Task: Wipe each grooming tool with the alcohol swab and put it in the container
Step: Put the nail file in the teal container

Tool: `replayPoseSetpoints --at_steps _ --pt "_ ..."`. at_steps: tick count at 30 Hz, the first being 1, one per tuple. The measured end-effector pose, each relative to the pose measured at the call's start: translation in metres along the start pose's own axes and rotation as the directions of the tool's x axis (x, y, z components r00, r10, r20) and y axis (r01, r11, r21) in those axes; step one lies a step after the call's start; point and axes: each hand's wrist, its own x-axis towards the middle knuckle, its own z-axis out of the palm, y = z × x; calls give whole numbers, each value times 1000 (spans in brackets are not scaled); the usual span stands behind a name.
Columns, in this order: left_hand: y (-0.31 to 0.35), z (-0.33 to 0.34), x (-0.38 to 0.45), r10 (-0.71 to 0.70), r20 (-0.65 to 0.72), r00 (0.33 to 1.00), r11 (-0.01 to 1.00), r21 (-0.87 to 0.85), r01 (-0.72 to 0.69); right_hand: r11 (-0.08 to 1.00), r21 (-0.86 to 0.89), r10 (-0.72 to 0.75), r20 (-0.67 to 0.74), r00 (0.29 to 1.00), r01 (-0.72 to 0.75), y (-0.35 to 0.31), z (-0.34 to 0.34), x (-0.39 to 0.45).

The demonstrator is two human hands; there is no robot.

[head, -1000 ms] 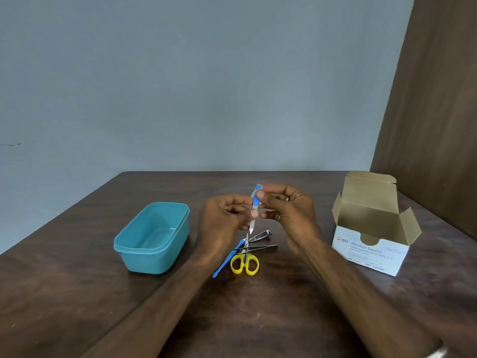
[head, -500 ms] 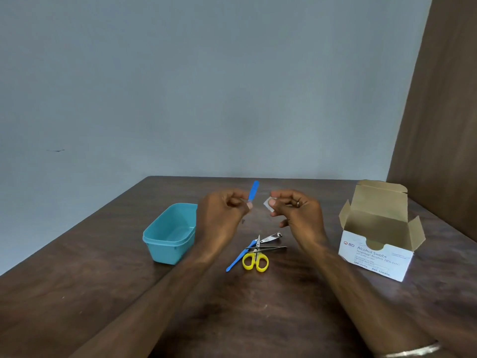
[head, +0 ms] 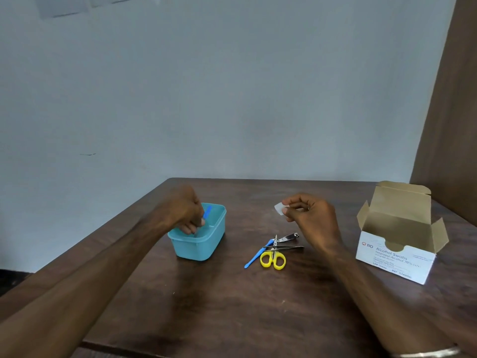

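A: Head view, lower left of centre: the left hand (head: pixel 187 215) is down inside the tub (head: pixel 200 248), fingers curled round a blue-handled tool (head: pixel 207 211). Its blue end sticks up toward the far rim, so the long axis slants up and away.

B: Has it let go?

A: No, the fingers are clenched on it; the lower end is hidden behind them, so I cannot tell whether it touches the bottom.

B: And the other hand?

A: The right hand (head: pixel 309 218), right of centre, hovers above the table (head: pixel 232 306) and pinches the swab (head: pixel 279 209) between thumb and fingertips, swab pointing left.

B: Which tools are left?

A: A small pile in the middle of the frame: yellow scissors (head: pixel 273 259), a clipper (head: pixel 288 237), tweezers (head: pixel 284 248) and a blue stick (head: pixel 258 254), overlapping. They lie just below and left of the right hand, nearer to it than to the left.

B: So the left likely drops its tool, then reaches right across for the next.

A: That's my guess. The swab box (head: pixel 397 254) stands open at the far right.
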Motion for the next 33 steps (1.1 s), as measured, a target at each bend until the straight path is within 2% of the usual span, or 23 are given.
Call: replayPoseSetpoints --at_steps 2,6,20,22,24,26,28,33 --pt "-4 8 4 -30 49 998 998 57 27 992 -125 -34 14 999 35 7 -1 1" --pt "-15 18 15 11 42 999 983 182 -19 963 -260 -72 29 997 77 10 -2 1" --pt "-12 20 16 80 -6 997 910 409 -71 944 -313 -100 23 995 102 10 -4 1" --pt "-7 18 11 208 -93 974 884 444 -147 944 -318 -91 15 996 91 10 -4 1" --pt "-1 18 1 392 -223 893 816 532 -226 944 -320 -84 13 996 83 10 -4 2" --pt "9 23 -11 517 -263 815 766 568 -302 939 -331 -86 20 996 88 10 -4 2" --pt "21 30 -23 554 -207 806 743 559 -367 936 -341 -87 27 996 91 11 -4 2" --pt "33 62 -33 424 64 903 784 474 -401 933 -347 -85 36 996 92 11 -4 2"
